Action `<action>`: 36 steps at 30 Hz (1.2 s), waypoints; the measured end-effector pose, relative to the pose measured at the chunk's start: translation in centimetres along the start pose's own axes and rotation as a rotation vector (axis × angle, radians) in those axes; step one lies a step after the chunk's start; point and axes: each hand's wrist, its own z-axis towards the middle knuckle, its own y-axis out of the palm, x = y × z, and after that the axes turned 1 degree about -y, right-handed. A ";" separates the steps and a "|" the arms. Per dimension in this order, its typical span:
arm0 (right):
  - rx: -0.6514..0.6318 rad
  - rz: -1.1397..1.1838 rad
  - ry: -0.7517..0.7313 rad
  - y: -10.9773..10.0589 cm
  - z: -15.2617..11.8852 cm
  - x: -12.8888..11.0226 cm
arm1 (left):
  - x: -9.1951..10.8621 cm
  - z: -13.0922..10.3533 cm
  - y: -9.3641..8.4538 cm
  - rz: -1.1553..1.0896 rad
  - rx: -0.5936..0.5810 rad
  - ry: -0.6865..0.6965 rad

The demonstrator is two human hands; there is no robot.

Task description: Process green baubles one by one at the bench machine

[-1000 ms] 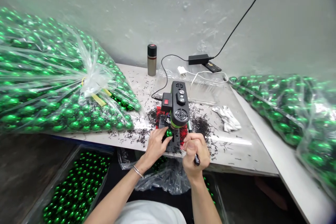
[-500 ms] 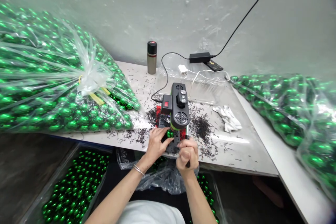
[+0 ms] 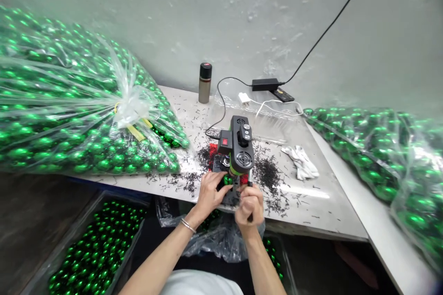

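Pinching green ball [image 3: 227, 179] betw. thumb & fingers of L hand [image 3: 209, 194], w/ machine head [image 3: 242, 145] just beyond; gripping lever handle [image 3: 250, 184] in R hand [image 3: 249, 205], closed fist, right of pinch. Better to hold ball steady, pull evenly, mind fingertips.

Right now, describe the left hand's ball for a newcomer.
On the pale table, find the black machine with a red switch. At its near end, the left hand pinches a shiny green ball; unlike the bagged green balls, it is hand-held.

The right grip [image 3: 249, 205] and its lever [image 3: 249, 183] have swung inward, closer to the green ball [image 3: 227, 179].
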 end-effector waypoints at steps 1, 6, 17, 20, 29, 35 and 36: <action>0.009 0.007 0.035 -0.3 0.8 -0.5 | 0.0 0.0 0.0 -0.009 0.003 -0.008; -0.010 0.054 0.234 -1.7 4.8 -2.8 | 0.1 -2.4 -1.3 -0.031 -0.009 0.028; 0.150 0.087 0.235 -0.1 3.8 -2.8 | -6.3 5.3 -9.8 0.529 0.163 -0.086; 0.156 0.077 0.216 -0.1 3.7 -2.7 | -7.9 9.0 -10.3 0.535 0.092 -0.094; 0.150 0.087 0.195 0.0 3.2 -2.4 | -7.5 9.1 -10.9 0.222 -0.020 -0.252; 0.132 0.088 0.225 -0.1 3.0 -2.6 | -4.4 4.7 -9.8 -0.695 -0.038 -0.610; 0.120 0.088 0.226 -0.1 3.0 -2.6 | -3.9 4.0 -9.0 -0.773 -0.045 -0.648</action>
